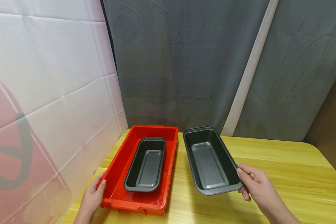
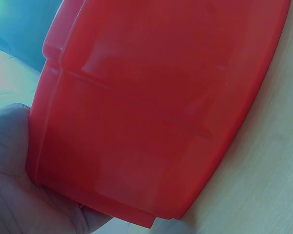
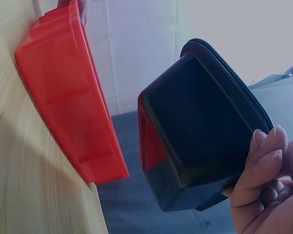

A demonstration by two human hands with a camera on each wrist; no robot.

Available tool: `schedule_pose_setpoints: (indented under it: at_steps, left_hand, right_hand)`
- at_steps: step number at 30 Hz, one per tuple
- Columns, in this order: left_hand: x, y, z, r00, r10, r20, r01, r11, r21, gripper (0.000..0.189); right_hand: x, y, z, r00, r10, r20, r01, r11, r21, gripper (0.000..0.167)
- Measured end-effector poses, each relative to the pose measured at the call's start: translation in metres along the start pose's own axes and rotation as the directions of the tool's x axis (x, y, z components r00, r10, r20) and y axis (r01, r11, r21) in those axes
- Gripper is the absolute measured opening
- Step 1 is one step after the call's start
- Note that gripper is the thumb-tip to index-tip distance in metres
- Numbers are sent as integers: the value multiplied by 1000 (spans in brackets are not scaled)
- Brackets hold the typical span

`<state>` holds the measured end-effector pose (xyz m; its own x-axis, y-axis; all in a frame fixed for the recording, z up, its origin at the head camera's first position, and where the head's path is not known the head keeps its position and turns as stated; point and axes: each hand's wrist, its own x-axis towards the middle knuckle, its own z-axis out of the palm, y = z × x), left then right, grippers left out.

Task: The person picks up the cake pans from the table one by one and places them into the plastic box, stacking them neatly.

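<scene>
My right hand (image 1: 256, 183) pinches the near right rim of a dark grey loaf pan (image 1: 208, 165), thumb on top and fingers beneath. In the right wrist view this loaf pan (image 3: 200, 122) hangs above the table, its outer side and base showing. A second dark loaf pan (image 1: 149, 168) lies inside a red plastic bin (image 1: 117, 168) to the left. With its thumb over the rim, my left hand (image 1: 92, 196) grips the bin's near left edge. The left wrist view shows that hand (image 2: 10, 161) at the corner of the red bin (image 2: 136, 107).
The yellow wooden table (image 1: 291, 168) carries the bin and extends to the right. A grey curtain (image 1: 184, 62) with a pale strip hangs behind it. Along the left stands a white printed fabric wall (image 1: 64, 62), close to the bin. A brown panel (image 1: 330, 124) borders the right side.
</scene>
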<state>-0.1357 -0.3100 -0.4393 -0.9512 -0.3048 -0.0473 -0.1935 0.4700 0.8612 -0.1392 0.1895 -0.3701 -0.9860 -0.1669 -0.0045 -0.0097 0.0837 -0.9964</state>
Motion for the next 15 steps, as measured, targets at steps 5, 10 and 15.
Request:
schedule_pose_setpoints:
  at_steps: [5,10,15]
  left_hand:
    - [0,-1,0,1000,-10,3,11,1000,-18,48]
    - [0,-2,0,1000,-3,3,3,1000,-25,47]
    - [-1,-1,0,1000,-13,5,13,1000,-24,47]
  right_hand:
    - [2,1,3,1000,-15,12,15,1000,8,50]
    - [4,1,6,999,-33,21,33,999,21,49]
    - [6,2,9,999,-41,32,40,999,28,50]
